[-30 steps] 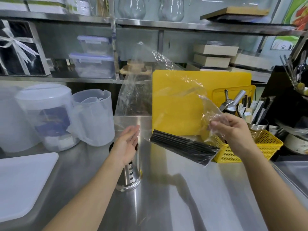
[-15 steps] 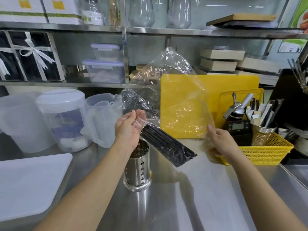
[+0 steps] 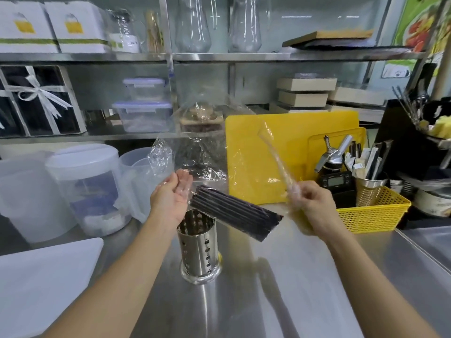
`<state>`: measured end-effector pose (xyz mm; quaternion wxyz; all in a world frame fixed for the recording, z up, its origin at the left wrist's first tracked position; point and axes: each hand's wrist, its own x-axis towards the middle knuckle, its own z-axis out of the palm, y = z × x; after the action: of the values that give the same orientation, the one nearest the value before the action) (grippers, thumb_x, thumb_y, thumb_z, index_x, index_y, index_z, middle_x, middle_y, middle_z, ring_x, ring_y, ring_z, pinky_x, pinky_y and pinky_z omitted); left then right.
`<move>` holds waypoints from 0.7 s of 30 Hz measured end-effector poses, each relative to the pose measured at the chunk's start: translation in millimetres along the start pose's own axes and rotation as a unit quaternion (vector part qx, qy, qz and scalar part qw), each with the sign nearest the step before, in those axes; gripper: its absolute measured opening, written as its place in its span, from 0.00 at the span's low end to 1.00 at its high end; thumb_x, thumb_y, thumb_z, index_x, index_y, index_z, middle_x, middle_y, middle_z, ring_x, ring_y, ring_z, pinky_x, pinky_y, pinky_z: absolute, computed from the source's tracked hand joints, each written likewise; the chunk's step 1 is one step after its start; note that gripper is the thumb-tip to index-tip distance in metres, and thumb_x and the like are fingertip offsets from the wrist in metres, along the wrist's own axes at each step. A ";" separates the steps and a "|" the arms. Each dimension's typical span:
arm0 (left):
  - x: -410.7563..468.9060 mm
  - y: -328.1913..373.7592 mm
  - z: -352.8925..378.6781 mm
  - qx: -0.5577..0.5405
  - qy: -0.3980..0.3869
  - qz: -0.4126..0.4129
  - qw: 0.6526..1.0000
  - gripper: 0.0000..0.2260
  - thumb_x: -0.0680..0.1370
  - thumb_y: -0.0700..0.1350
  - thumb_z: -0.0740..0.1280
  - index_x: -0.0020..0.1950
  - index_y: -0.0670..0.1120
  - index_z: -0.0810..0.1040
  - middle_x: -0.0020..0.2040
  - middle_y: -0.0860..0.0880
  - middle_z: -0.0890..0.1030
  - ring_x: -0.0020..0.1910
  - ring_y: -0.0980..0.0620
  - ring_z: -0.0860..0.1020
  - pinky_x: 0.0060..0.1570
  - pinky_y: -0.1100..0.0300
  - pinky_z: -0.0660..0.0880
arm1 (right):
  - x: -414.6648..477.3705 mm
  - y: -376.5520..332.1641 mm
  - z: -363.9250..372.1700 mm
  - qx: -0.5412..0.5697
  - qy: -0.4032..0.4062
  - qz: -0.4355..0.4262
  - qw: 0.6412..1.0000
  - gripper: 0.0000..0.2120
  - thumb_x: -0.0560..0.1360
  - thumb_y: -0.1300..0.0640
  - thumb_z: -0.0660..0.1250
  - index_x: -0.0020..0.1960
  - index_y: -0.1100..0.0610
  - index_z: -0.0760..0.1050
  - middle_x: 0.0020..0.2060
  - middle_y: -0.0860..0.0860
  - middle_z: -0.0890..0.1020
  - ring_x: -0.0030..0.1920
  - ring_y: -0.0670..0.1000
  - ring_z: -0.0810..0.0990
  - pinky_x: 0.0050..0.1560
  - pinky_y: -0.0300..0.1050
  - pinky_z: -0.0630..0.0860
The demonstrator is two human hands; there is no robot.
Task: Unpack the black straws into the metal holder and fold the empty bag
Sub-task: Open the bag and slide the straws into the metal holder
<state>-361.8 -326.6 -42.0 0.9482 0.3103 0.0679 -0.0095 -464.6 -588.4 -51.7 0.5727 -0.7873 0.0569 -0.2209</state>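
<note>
At centre tabletop (image 3: 280, 301): metal holder (image 3: 199, 250), upright. Black straws (image 3: 235, 213), bagged, tilted, at 1 o'clock above it. Left hand (image 3: 170, 197) pinching bag (image 3: 195, 152); right hand (image 3: 308, 203) gripping bag's twisted end.

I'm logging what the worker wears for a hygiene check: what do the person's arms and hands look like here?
Both forearms are bare as far as the head view shows, with no sleeves in frame. The left hand and right hand wear no gloves, and no watch, bracelet or ring is visible. Fingernail detail is too blurred to tell.
</note>
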 end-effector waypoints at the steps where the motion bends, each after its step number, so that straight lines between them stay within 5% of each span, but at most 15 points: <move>1: -0.5 -0.3 -0.5 -0.010 -0.001 -0.003 1.000 0.03 0.78 0.35 0.60 0.49 0.40 0.73 0.45 0.44 0.80 0.45 0.50 0.82 0.55 0.53 0.77 | -0.8 0.1 0.9 0.035 0.034 -0.010 0.999 0.05 0.74 0.65 0.66 0.42 0.57 0.78 0.45 0.52 0.78 0.48 0.53 0.75 0.48 0.44 0.73; 4: -2.5 -3.5 -1.3 -0.025 -0.016 -0.005 1.000 0.03 0.78 0.35 0.60 0.48 0.40 0.73 0.43 0.44 0.80 0.37 0.52 0.84 0.46 0.55 0.78 | -2.3 -1.7 4.4 0.124 0.054 -0.012 0.991 0.07 0.77 0.61 0.62 0.44 0.53 0.77 0.45 0.47 0.79 0.50 0.49 0.75 0.52 0.48 0.68; 9: -8.6 -12.2 -13.9 -0.011 -0.039 -0.042 0.998 0.04 0.78 0.39 0.61 0.48 0.42 0.75 0.42 0.47 0.80 0.43 0.52 0.80 0.42 0.58 0.79 | -7.3 -8.9 15.2 0.249 0.086 -0.018 0.965 0.07 0.79 0.57 0.59 0.48 0.50 0.75 0.36 0.48 0.82 0.39 0.47 0.82 0.43 0.46 0.76; 12: -10.6 -20.0 -23.2 0.019 -0.043 -0.074 0.996 0.07 0.78 0.45 0.61 0.44 0.44 0.75 0.40 0.49 0.79 0.40 0.53 0.78 0.44 0.58 0.74 | -10.4 -13.0 17.7 0.296 0.122 -0.035 0.947 0.04 0.79 0.60 0.60 0.50 0.54 0.73 0.28 0.47 0.80 0.34 0.46 0.81 0.41 0.43 0.77; 21: -35.8 -60.2 -31.0 -0.042 0.005 -0.162 0.986 0.13 0.76 0.54 0.64 0.41 0.44 0.72 0.41 0.48 0.75 0.41 0.51 0.74 0.63 0.50 0.67 | -10.9 -30.9 10.3 0.186 0.147 -0.051 0.970 0.05 0.78 0.59 0.62 0.44 0.57 0.73 0.28 0.46 0.79 0.32 0.44 0.79 0.39 0.41 0.78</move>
<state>-404.6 -357.8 -97.3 0.9459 0.2551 0.1225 -0.1590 -475.2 -565.2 -28.7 0.6826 -0.6275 0.0583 -0.3700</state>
